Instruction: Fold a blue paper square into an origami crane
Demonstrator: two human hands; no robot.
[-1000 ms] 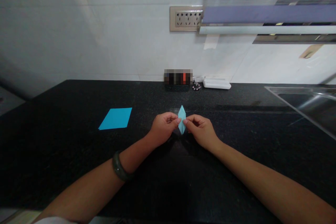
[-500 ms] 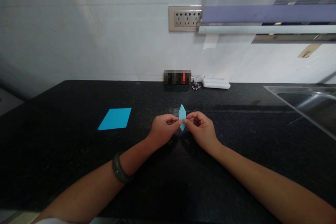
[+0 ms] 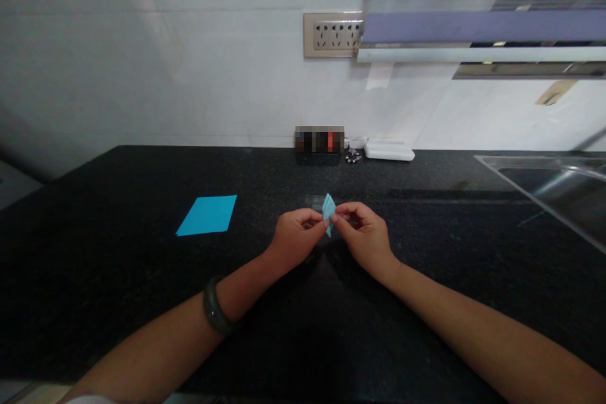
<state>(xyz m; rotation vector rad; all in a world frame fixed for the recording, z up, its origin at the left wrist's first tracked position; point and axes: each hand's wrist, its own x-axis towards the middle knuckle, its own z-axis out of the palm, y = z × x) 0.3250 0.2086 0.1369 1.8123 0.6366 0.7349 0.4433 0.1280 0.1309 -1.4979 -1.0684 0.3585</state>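
A small folded piece of light blue paper [image 3: 328, 207] is pinched between both hands just above the black countertop [image 3: 142, 278]. My left hand [image 3: 296, 238] grips its left side with thumb and fingertips closed. My right hand [image 3: 362, 233] pinches its right side the same way. The paper's upper tip leans to the right and its lower part is hidden by the fingers. A dark bangle sits on my left wrist. A flat blue square sheet [image 3: 207, 214] lies on the counter to the left, away from both hands.
A steel sink [image 3: 549, 186] is set into the counter at the right. Against the back wall lie a dark small object [image 3: 319, 141], a little beaded item and a white flat box [image 3: 389, 150]. A socket strip [image 3: 332, 34] is on the wall; a shelf edge hangs upper right.
The folded paper has grown shorter and tilted as both hands pressed it down and together. The hands have stayed in nearly the same spot.
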